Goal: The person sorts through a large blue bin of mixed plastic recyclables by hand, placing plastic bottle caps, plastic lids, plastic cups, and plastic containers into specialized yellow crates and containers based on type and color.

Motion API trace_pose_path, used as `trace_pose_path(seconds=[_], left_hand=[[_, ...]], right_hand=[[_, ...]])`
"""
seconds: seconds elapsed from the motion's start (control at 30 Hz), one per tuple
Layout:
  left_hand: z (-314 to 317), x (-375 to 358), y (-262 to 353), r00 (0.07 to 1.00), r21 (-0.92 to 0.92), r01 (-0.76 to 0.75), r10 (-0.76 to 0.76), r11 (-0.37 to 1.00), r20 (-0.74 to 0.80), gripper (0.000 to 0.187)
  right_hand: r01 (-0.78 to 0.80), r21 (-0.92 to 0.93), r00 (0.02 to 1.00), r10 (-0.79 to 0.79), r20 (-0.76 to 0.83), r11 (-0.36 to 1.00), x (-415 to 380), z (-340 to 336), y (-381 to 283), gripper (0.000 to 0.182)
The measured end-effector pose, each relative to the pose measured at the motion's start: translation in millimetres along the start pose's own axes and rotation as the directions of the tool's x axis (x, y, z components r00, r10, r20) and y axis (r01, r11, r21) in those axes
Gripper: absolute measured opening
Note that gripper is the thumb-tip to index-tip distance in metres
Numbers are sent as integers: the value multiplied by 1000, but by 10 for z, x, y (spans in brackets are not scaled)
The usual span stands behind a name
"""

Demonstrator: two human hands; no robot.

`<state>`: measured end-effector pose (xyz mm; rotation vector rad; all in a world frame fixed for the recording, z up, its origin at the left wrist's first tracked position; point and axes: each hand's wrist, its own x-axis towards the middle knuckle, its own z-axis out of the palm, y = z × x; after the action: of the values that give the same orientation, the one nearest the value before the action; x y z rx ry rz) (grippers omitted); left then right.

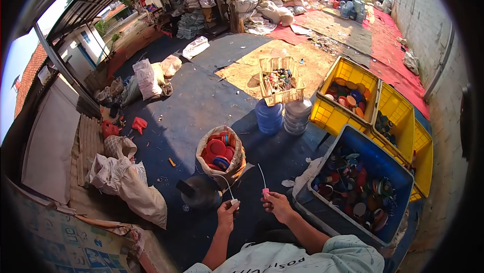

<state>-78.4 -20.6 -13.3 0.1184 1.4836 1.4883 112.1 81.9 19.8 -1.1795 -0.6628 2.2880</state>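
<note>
My left hand (pixel 228 216) is closed around a small white cap (pixel 233 201) with a thin, curved white tube rising from it. Pinched in my right hand (pixel 276 206) is a pink cap (pixel 265 191), whose thin tube points up and away. The two hands are a short way apart in front of my body. Just beyond them stands an open sack (pixel 199 155) holding red lids (pixel 217 147) and a few blue ones. To the right of my right hand is a blue crate (pixel 301 188) of mixed caps and small plastic parts.
Yellow crates (pixel 322 116) with more lids stand behind the blue crate. A cream basket (pixel 275 96) rests on two water jugs (pixel 269 118). A dark jug (pixel 204 197) is by the left hand. Filled sacks (pixel 128 187) lie at left; a wall (pixel 418 21) runs along the right.
</note>
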Motion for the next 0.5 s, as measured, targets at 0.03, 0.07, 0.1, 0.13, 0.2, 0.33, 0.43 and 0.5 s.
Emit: trace_pose_path(seconds=[0.03,0.07,0.1,0.13,0.2,0.33,0.43,0.5], left_hand=[[-95,85,56,999,-20,1,-2,1000,-33,24],[-166,177,111,999,-36,11,-13,999,-44,24],[-215,265,158,998,-57,21,-24,998,-54,24],[-239,342,192,997,-80,30,-35,996,-67,24],[-241,490,258,998,-114,38,-44,993,-55,24],[-92,699,295,995,-167,91,-96,982,-27,23],[67,918,291,989,-169,147,-151,975,-8,22],[164,1091,293,985,-172,173,-172,970,20,21]], right_hand=[[1,-4,1000,-1,-9,1000,45,73,-27,22],[3,-10,1000,-3,-20,1000,89,114,-46,24],[3,-19,1000,-3,-26,1000,177,116,-41,24],[0,-26,999,-1,-43,1000,238,124,-56,24],[-5,-42,998,2,-65,999,389,167,-128,24],[-23,-42,997,20,-73,999,755,210,-254,23],[-22,-63,997,17,-80,998,1073,255,-384,23],[-21,-83,998,16,-68,996,1297,286,-500,23]])
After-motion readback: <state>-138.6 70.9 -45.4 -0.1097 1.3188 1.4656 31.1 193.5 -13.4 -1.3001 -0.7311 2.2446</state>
